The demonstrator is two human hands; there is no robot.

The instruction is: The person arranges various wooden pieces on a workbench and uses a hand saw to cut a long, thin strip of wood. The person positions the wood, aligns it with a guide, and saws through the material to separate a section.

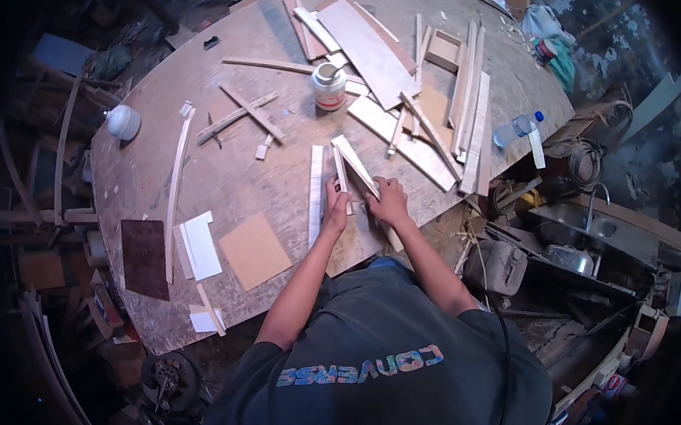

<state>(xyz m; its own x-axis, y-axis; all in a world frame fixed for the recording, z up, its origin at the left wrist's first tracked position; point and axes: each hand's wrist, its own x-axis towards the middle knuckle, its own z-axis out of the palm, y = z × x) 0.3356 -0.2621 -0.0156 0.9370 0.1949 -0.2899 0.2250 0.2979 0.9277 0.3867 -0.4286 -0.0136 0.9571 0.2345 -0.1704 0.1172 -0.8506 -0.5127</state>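
Note:
My left hand [335, 208] is closed around a short, narrow wooden strip [340, 169] near the table's front edge. Just to its right, my right hand [388, 203] grips a longer pale wooden strip [353, 162], which slants up to the left. The far ends of the two strips come close together; whether they touch I cannot tell. Beside my left hand lies a flat whitish board strip [315, 192]. Beyond my hands stands a white tub [329, 87] with a reddish label and something sticking out of its open top.
The big wooden table [171, 73] carries several loose strips, a square brown board [255, 251], white pieces [200, 244] and a dark panel [145, 258]. Long boards [368, 48] are stacked at the far right. A white container [123, 122] and a plastic bottle [512, 131] stand near opposite edges.

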